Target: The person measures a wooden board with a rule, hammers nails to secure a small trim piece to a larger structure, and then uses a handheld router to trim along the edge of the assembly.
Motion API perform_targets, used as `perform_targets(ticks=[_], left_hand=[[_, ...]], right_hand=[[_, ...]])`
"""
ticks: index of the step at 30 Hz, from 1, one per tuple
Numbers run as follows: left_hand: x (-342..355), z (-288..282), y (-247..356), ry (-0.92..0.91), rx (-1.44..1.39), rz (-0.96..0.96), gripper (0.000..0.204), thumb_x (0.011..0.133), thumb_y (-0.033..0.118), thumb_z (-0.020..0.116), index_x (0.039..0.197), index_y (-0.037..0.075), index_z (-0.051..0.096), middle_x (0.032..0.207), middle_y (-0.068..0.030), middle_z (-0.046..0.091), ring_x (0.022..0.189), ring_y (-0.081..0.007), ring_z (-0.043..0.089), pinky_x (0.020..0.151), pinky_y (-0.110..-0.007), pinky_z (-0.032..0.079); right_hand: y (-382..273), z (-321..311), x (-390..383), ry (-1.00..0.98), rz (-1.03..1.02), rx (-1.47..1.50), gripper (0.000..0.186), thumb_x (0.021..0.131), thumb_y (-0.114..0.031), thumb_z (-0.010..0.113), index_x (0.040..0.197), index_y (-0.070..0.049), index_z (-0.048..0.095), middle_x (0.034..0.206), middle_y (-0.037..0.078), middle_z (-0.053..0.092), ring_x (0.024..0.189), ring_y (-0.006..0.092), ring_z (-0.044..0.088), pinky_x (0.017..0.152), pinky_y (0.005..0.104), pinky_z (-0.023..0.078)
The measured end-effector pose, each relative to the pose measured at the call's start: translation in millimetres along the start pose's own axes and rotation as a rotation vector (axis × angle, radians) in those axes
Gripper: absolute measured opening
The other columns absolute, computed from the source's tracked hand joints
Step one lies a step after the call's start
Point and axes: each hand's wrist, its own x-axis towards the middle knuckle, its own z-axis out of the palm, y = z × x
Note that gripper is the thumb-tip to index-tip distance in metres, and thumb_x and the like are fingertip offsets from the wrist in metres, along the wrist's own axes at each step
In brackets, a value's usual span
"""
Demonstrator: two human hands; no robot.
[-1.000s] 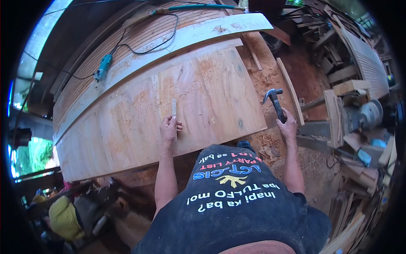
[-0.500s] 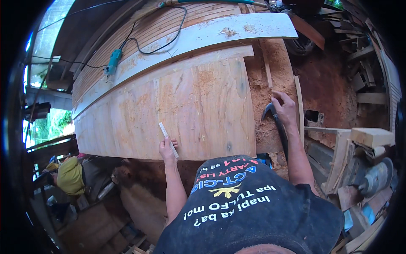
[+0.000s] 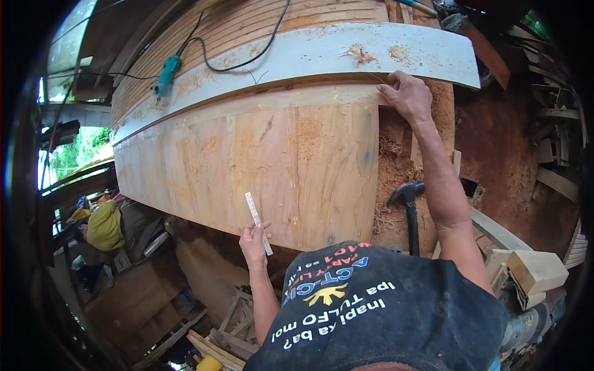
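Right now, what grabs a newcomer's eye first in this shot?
The broad pale plywood sheet fills the centre, with the long curved white-painted plank above it. The right hand presses at the sheet's upper right corner, while the left hand holds a small white folding ruler at its lower edge. A black-headed hammer lies in sawdust at right.

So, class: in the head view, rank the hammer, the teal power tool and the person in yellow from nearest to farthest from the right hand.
1. Hammer, below the right hand.
2. Teal power tool, upper left.
3. Person in yellow, far lower left.
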Motion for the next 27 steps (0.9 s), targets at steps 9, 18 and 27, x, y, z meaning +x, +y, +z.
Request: perform_targets(ticks=[9,18,27], left_hand=[[25.6,105.2,84.7,-0.259,0.004,0.156,0.025,0.091,0.008,0.060,0.112,-0.004,0.055,0.094,-0.0105,0.067,0.076,-0.0104,0.061,0.066,-0.024,0.049],[68.9,230.7,139.1,-0.421,0.202,0.439,0.020,0.087,0.008,0.062,0.104,-0.002,0.064,0.084,-0.0043,0.063,0.069,-0.0082,0.056,0.066,-0.024,0.048],[71.5,257.0,151.1,-0.433,0.276,0.473,0.018,0.088,0.004,0.062,0.104,-0.003,0.063,0.085,-0.0004,0.060,0.068,-0.0031,0.052,0.061,-0.018,0.045]], right_hand=[[36.7,-12.4,-22.0,-0.335,-0.329,0.520,0.014,0.081,-0.017,0.070,0.090,-0.006,0.070,0.081,0.011,0.069,0.071,0.0217,0.067,0.067,0.0314,0.051],[77.0,-38.3,-67.0,-0.330,0.096,0.670,0.032,0.080,-0.014,0.072,0.110,-0.005,0.067,0.081,0.002,0.065,0.074,0.0080,0.058,0.065,0.0247,0.047],[93.5,-4.4,-37.1,0.077,0.255,0.978,0.032,0.091,-0.018,0.065,0.118,-0.001,0.060,0.092,0.004,0.065,0.074,0.0069,0.059,0.064,0.0213,0.048]])
